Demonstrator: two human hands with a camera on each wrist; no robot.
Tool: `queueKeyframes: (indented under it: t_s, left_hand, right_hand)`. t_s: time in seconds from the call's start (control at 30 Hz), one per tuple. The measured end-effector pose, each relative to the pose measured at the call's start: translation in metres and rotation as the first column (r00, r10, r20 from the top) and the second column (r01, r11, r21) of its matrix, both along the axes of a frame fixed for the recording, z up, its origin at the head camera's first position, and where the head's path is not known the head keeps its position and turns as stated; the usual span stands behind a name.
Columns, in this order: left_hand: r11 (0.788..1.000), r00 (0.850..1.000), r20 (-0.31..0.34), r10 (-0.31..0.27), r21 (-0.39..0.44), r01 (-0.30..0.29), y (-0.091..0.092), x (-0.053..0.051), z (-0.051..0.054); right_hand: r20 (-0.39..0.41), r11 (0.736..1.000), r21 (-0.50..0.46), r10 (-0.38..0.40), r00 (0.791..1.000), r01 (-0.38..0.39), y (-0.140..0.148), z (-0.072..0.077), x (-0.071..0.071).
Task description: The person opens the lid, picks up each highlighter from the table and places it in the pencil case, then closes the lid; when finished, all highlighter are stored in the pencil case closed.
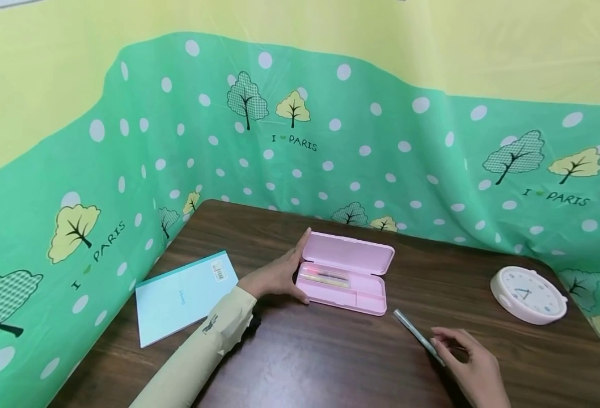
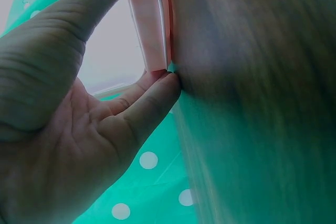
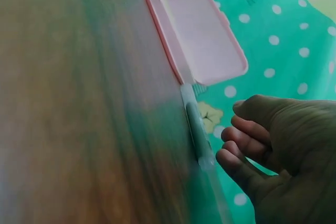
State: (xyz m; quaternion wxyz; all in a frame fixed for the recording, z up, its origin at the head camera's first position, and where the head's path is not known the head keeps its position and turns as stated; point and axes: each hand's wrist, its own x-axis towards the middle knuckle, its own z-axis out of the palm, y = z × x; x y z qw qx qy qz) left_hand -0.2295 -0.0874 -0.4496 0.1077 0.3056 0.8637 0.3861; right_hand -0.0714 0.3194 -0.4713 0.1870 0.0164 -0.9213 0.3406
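Note:
A pink pencil case [image 1: 371,300] lies on the table with its lid raised at the back. Several slim pens or pencils [image 1: 325,276] are in its left part. My left hand [image 1: 277,275] holds the case by its left end, thumb at the front corner and fingertips at the lid. To the right of the case, a slim grey pen [image 1: 418,335] lies slanted on the table. My right hand [image 1: 470,362] is beside the pen, fingers loosely bent; in the right wrist view a small gap shows between the fingertips [image 3: 227,156] and the pen [image 3: 197,129].
A light blue notebook [image 1: 182,300] with a barcode label lies on the left. A white round clock [image 1: 529,294] rests at the right of the dark wooden table [image 1: 290,351]. Behind hangs a green and yellow patterned cloth [image 1: 300,153].

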Motion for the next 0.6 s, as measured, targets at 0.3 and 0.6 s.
queueKeyframes:
  t_s: [0.3, 0.6]
  left_hand:
    - [1.0, 1.0, -0.01, -0.001, -0.004, 0.001, -0.001, -0.002, -0.001]
    - [1.0, 1.0, -0.007, -0.007, -0.022, 0.006, -0.002, -0.002, 0.0]
  right_hand:
    - [0.025, 0.999, -0.044, 0.008, 1.0, -0.007, 0.017, -0.004, 0.009]
    - [0.142, 0.999, -0.041, 0.037, 0.989, -0.031, 0.017, -0.01, 0.009]
